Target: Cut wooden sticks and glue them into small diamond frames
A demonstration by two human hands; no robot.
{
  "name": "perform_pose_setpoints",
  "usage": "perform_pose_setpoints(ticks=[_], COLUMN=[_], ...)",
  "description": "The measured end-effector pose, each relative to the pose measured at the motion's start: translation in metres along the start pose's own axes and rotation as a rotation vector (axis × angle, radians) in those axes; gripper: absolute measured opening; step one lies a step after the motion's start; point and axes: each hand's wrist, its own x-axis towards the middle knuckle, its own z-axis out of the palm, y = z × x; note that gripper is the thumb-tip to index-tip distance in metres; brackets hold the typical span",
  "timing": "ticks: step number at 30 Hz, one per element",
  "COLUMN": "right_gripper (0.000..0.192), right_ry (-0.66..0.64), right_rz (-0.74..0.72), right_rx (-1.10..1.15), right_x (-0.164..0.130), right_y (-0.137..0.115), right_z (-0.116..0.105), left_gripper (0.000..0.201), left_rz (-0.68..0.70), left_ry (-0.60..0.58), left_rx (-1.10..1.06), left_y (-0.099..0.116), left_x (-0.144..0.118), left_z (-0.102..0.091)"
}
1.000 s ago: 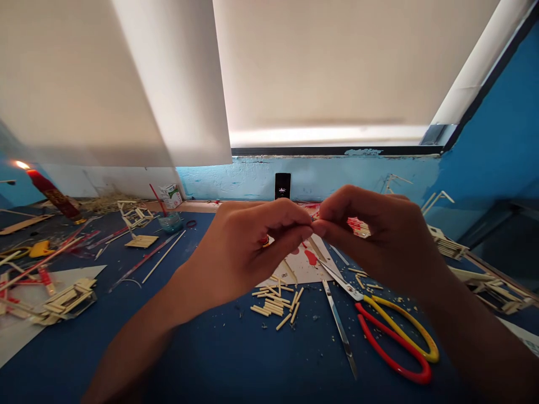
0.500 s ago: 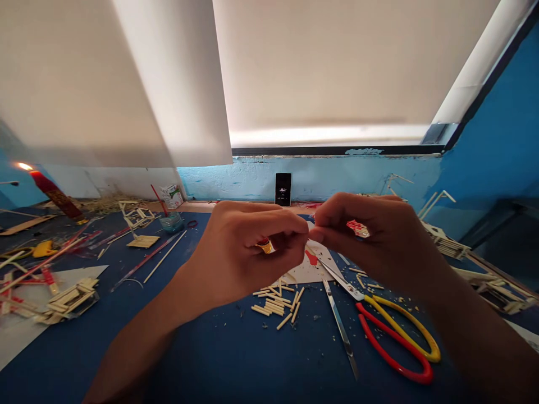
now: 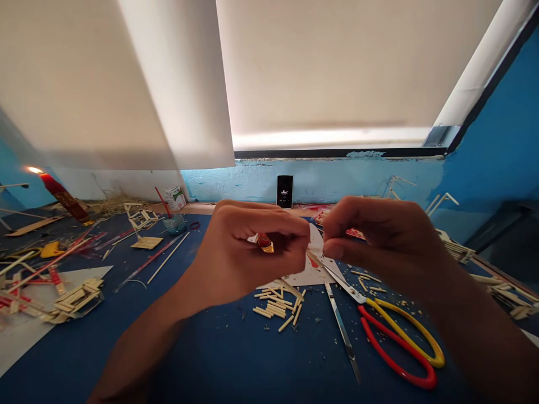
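Observation:
My left hand [image 3: 248,252] is raised over the blue table [image 3: 210,353], its fingers closed on a small tube with a red and yellow tip [image 3: 264,242]; it also pinches a thin wooden stick [image 3: 314,259] that slants down to the right. My right hand [image 3: 379,238] hovers just right of it, fingertips curled together with a small gap to the left hand; nothing shows in them. A pile of short cut sticks [image 3: 278,306] lies below the hands on the table, beside a white sheet with red marks [image 3: 314,272].
Red-and-yellow-handled scissors [image 3: 391,331] and a metal blade [image 3: 343,331] lie at the right front. A lit red candle [image 3: 63,196] leans at the far left. Stick frames [image 3: 71,300] sit left, more at the right edge [image 3: 505,286]. A phone [image 3: 285,191] stands against the wall.
My hands have drawn slightly apart; the right fingertips no longer touch the left ones. The tube in the left hand shows more.

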Motion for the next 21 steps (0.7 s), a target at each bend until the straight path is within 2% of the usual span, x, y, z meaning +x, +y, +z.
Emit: perform_pose_setpoints(ticks=[3, 6, 10, 14, 18, 21], right_gripper=[0.007, 0.003, 0.008, 0.020, 0.025, 0.018], right_ry=[-0.020, -0.051, -0.053, 0.043, 0.104, 0.106], right_rz=[0.005, 0.011, 0.019, 0.005, -0.025, -0.019], right_rx=[0.018, 0.050, 0.095, 0.081, 0.083, 0.059], right_x=[0.0021, 0.0040, 0.0030, 0.0005, 0.0003, 0.0020], right_y=[-0.0016, -0.0027, -0.0034, -0.0053, -0.0073, -0.0071], right_z=[-0.0010, -0.0004, 0.0044, 0.0087, 0.0077, 0.0065], left_gripper=[0.025, 0.022, 0.013, 0.013, 0.017, 0.020], left_rz=[-0.115, -0.152, -0.136, -0.103, -0.078, -0.019], left_ry=[0.008, 0.031, 0.063, 0.079, 0.022, -0.009], left_rx=[-0.106, -0.132, -0.070, 0.016, 0.010, 0.061], left_y=[-0.0015, -0.0003, 0.0029, 0.0023, -0.0012, -0.0040], left_x=[0.0025, 0.0034, 0.0021, 0.0010, 0.0020, 0.0042], left_z=[-0.0026, -0.0035, -0.0026, -0.0035, -0.0073, -0.0090])
